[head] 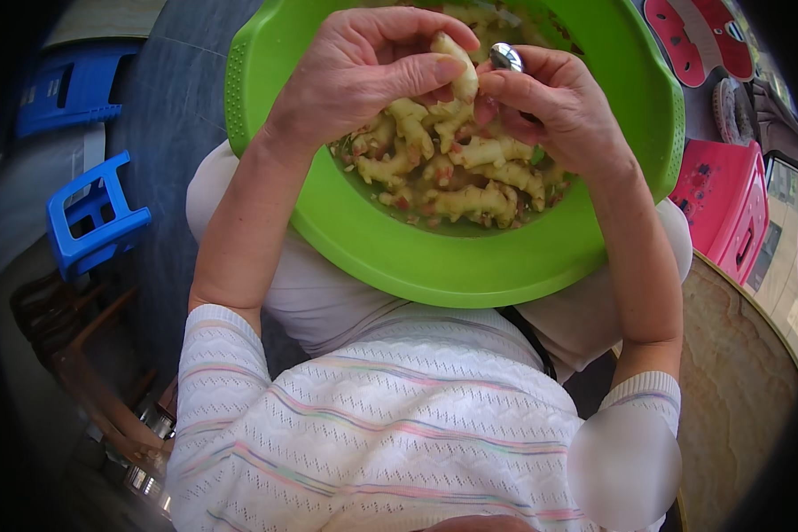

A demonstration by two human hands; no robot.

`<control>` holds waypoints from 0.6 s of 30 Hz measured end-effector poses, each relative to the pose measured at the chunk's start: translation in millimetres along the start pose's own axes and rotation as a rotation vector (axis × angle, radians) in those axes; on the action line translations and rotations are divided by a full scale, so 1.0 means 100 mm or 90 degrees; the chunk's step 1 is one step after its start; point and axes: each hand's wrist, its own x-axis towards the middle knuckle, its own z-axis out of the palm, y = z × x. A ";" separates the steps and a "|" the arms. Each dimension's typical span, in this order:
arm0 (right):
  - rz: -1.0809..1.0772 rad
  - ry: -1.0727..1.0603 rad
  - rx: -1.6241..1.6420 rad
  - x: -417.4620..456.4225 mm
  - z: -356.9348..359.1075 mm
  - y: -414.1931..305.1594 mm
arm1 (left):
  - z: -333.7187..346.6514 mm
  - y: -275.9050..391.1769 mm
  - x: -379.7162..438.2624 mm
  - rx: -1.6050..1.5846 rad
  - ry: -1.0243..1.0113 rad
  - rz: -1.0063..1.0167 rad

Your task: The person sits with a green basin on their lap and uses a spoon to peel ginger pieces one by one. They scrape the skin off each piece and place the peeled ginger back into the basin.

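Between the thumb and fingers of my left hand (379, 73) is a peeled piece of ginger root (462, 70), pale yellow and held above the basin. My right hand (555, 100) grips a metal spoon (507, 58); its shiny rounded end shows by the thumb, and the rest is hidden in the fingers. The right thumb tip is close beside the ginger. Below both hands sits a green plastic basin (452, 272), with many ginger roots (475, 199) lying in cloudy water among reddish skin scraps.
Blue plastic stools (96, 213) stand on the grey floor (173, 100) at left, near a brown wooden chair (100, 379). At right are a pink plastic stool (718, 199), a red patterned item (698, 40) and a marbled tabletop (738, 359). The basin rests against my knees.
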 end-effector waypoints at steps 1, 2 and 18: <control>-0.002 0.001 -0.002 0.00 0.00 0.01 | 0.00 -0.01 0.00 0.010 0.010 0.005; -0.004 0.002 -0.003 0.00 0.00 0.01 | -0.01 -0.03 -0.01 0.020 0.020 0.010; -0.014 0.014 0.014 0.00 0.00 0.01 | -0.02 -0.02 -0.01 -0.002 0.012 0.000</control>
